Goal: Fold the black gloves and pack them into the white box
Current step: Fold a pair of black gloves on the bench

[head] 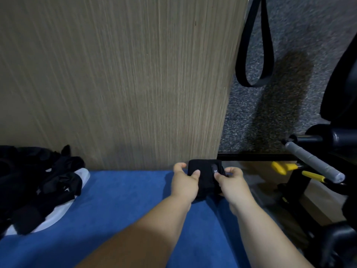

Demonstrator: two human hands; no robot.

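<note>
Blue mat (116,200), far right corner: your left hand (185,182) and right hand (233,182) pinch opposite sides of a black glove (203,169). Its length runs toward you.

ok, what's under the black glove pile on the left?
A white item pokes out beneath the glove pile, lying on the blue mat. The gloves cover most of it, so whether it's the box can't be told.
</note>
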